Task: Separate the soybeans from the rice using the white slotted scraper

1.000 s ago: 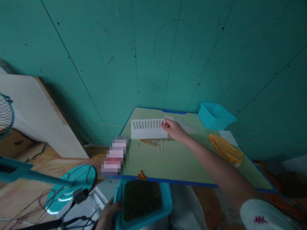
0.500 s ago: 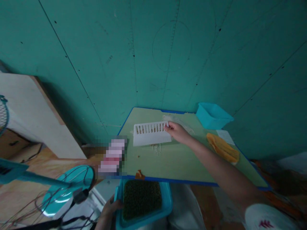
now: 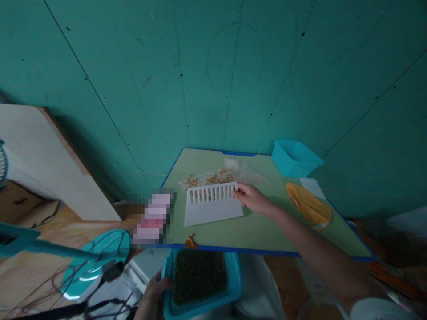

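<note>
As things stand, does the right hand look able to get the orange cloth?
Probably yes: the orange cloth lies uncovered, with only bare tabletop between, though the right hand grips the white slotted scraper.

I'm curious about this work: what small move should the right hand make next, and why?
Perhaps the right hand should lift the white slotted board beyond the scattered grains: they lie on its far side, while the left hand holds the blue tub at the near edge of the table. From there, it could draw them nearer.
</note>
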A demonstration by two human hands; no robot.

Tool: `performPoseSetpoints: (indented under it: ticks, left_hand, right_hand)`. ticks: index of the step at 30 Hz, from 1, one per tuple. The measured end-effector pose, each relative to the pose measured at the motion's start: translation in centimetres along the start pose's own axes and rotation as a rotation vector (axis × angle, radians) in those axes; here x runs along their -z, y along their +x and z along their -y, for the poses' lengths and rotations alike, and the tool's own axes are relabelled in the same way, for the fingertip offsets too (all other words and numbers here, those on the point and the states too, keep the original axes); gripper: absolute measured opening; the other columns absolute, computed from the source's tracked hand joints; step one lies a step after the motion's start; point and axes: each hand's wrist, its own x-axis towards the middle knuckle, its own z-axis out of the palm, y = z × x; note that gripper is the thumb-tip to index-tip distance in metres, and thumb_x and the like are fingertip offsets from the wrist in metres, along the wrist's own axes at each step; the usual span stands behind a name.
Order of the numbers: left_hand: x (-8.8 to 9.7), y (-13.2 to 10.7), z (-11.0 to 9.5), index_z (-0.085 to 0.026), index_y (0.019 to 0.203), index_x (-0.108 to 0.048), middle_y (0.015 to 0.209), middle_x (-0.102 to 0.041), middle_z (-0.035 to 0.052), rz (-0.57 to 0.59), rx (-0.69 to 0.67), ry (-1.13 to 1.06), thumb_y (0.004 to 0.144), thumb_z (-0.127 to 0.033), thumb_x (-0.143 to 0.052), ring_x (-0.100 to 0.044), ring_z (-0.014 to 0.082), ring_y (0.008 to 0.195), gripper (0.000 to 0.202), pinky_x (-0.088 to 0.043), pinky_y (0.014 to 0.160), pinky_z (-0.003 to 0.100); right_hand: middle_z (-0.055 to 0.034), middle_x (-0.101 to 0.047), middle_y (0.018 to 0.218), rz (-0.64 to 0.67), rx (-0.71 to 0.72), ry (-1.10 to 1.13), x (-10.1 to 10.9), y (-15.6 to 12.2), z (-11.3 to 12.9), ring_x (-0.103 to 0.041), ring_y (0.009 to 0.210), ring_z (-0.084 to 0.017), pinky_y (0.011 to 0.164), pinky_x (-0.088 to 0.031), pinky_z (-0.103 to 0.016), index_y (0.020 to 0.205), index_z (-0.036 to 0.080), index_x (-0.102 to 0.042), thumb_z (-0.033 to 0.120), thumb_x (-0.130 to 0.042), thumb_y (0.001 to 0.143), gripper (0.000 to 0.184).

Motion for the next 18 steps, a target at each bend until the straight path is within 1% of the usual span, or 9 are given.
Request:
performPoseSetpoints:
  ticks: [4,9,12,15,18]
  left_hand:
    - [-0.4,0.0,0.0,-0.017,0.069,-0.067,0.054,-0.07,0.0024,0.033,0.004,0.0,0.05,-0.012,-0.064,-0.063,0.0255,0.048,0.021,-0.049,0.044,0.035]
    - [-1.1,-0.4,-0.2,-0.019,0.066,-0.066,0.051,-0.068,0.0006,-0.007,0.035,-0.046,0.047,-0.013,-0.066,-0.064,0.0255,0.051,0.02,-0.048,0.043,0.032]
    - [-1.8,-0.4,-0.5,-0.018,0.064,-0.066,0.051,-0.067,0.0005,0.006,0.053,-0.058,0.046,-0.013,-0.065,-0.064,0.0246,0.051,0.019,-0.047,0.042,0.03]
    - [-2.3,-0.3,-0.6,-0.019,0.061,-0.065,0.05,-0.067,0.0005,0.009,0.046,-0.014,0.045,-0.013,-0.065,-0.063,0.0237,0.047,0.017,-0.046,0.039,0.03]
    - [-2.5,0.0,-0.4,-0.019,0.058,-0.064,0.049,-0.067,0.0007,0.012,0.044,0.012,0.046,-0.014,-0.065,-0.062,0.0233,0.045,0.013,-0.045,0.039,0.03]
  right_hand:
    - [0.0038,-0.046,0.06,0.019,-0.024,0.03,0.1,-1.0,-0.3,-0.037,0.05,-0.009,0.047,-0.029,-0.022,0.074,0.019,-0.052,0.035,-0.049,0.081,0.018]
    - [0.0035,-0.046,0.06,0.061,-0.045,0.089,0.4,-2.4,-0.8,-0.036,0.05,-0.008,0.045,-0.028,-0.021,0.073,0.018,-0.052,0.041,-0.051,0.08,0.024]
    - [0.0026,-0.048,0.064,0.074,-0.074,0.104,0.8,-3.5,-1.0,-0.036,0.051,-0.008,0.046,-0.028,-0.021,0.073,0.018,-0.053,0.041,-0.052,0.08,0.025]
    - [0.003,-0.047,0.063,0.102,-0.115,0.109,1.3,-4.6,-1.1,-0.036,0.052,-0.009,0.047,-0.028,-0.022,0.074,0.018,-0.054,0.042,-0.053,0.08,0.024]
    - [0.0041,-0.044,0.061,0.11,-0.131,0.12,2.3,-5.0,-1.3,-0.035,0.051,-0.009,0.047,-0.026,-0.022,0.074,0.018,-0.054,0.042,-0.054,0.079,0.025]
